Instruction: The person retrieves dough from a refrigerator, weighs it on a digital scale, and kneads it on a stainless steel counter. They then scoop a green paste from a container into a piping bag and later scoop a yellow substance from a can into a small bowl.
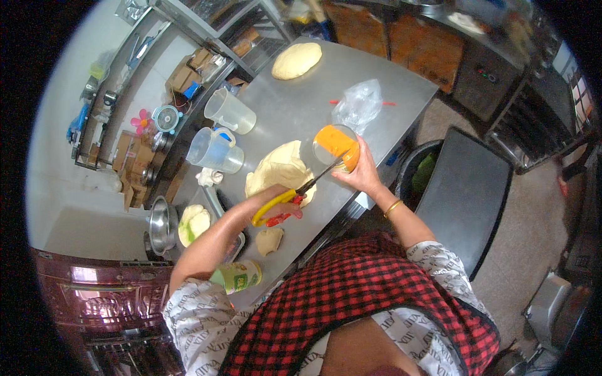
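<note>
My left hand (pixel 277 199) grips a pair of scissors (pixel 277 207) with a yellow handle and dark blades. Something red (pixel 284 217) shows under its fingers; whether it belongs to the scissors I cannot tell. The blades reach the orange container (pixel 349 160) in my right hand (pixel 364 169). It has a clear round rim and a bright orange face; its contents are unclear. Below the scissors sits a large mass of pale dough (pixel 277 169), folded on the steel table (pixel 282 110). A small dough piece (pixel 269 241) lies nearer my body.
At the far end rests a flattened dough round (pixel 297 61). A clear plastic bag (pixel 360 105) covers part of a red stick. Two plastic measuring jugs (pixel 230 110), a green-streaked dough ball (pixel 194 223), a metal bowl (pixel 162 225) and a green-labelled tub (pixel 240 277) stand leftward.
</note>
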Motion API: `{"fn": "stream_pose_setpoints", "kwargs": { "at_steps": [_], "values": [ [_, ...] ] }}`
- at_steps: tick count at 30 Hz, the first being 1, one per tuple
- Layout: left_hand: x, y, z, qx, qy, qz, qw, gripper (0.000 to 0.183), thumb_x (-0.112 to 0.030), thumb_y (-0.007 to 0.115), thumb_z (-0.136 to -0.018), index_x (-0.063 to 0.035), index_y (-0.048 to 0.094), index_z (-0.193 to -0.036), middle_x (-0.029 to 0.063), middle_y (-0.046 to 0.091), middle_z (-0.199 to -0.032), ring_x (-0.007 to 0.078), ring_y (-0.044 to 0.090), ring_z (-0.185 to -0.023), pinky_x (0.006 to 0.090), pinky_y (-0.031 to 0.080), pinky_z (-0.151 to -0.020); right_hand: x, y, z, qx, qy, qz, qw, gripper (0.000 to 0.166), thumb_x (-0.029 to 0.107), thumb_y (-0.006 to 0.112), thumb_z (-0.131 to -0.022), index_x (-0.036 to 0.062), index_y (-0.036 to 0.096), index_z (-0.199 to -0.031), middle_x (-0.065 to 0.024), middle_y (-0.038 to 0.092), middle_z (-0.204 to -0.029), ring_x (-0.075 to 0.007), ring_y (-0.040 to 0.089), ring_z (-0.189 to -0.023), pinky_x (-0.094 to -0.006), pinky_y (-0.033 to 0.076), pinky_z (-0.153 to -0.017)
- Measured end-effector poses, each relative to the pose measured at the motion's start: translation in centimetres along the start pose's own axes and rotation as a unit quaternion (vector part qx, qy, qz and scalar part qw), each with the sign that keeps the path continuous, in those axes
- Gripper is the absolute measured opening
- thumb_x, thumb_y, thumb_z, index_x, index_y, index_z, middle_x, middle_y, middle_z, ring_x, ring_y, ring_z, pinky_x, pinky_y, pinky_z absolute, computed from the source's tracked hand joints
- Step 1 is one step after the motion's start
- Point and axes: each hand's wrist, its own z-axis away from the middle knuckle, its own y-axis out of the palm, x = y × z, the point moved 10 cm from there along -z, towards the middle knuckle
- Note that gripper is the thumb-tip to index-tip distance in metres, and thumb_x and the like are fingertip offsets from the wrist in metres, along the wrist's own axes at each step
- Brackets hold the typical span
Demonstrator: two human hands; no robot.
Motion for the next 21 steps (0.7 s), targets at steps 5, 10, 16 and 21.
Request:
{"fn": "stream_pose_setpoints", "kwargs": {
  "at_steps": [5,10,16,21],
  "values": [
    [-0.8,0.2,-0.2,-0.096,0.131,-0.078,0.984,0.016,-0.021,0.056,-0.084,-0.0059,0.051,-0.085,0.0036,0.059,-0.071,0.0097,0.048,-0.048,0.0232,0.04,-0.043,0.4,-0.1,0.0,-0.033,0.02,-0.021,0.999,0.106,0.031,0.083,-0.051,-0.0015,0.023,-0.133,-0.0216,0.039,-0.127,-0.0361,0.039,-0.119,-0.0418,0.033,-0.101],
    [-4.0,-0.2,3.1,-0.064,-0.023,-0.1,0.993,0.016,-0.014,0.05,-0.084,-0.0022,0.052,-0.074,0.005,0.057,-0.063,0.0136,0.057,-0.049,0.0272,0.043,-0.044,0.4,0.3,1.1,-0.054,0.034,0.032,0.997,0.107,0.031,0.083,-0.052,-0.0018,0.022,-0.132,-0.0223,0.038,-0.127,-0.0369,0.038,-0.118,-0.0419,0.032,-0.101],
    [-2.1,-0.9,0.6,-0.144,0.164,-0.145,0.965,0.019,-0.014,0.043,-0.085,-0.0018,0.053,-0.074,0.0063,0.055,-0.058,0.0162,0.056,-0.048,0.0308,0.044,-0.047,1.5,0.3,1.3,-0.088,0.005,0.036,0.995,0.104,0.03,0.082,-0.052,-0.0017,0.023,-0.132,-0.022,0.04,-0.124,-0.0372,0.04,-0.116,-0.0433,0.033,-0.099],
    [-3.2,-0.8,-1.8,-0.139,0.213,-0.284,0.925,0.018,-0.02,0.054,-0.081,-0.0045,0.055,-0.09,0.015,0.058,-0.066,0.0295,0.057,-0.057,0.0381,0.045,-0.056,0.9,-1.1,1.4,-0.077,0.08,0.005,0.994,0.092,0.03,0.081,-0.058,-0.0002,0.028,-0.127,-0.0208,0.044,-0.118,-0.0334,0.046,-0.112,-0.0411,0.04,-0.094]
  ]
}}
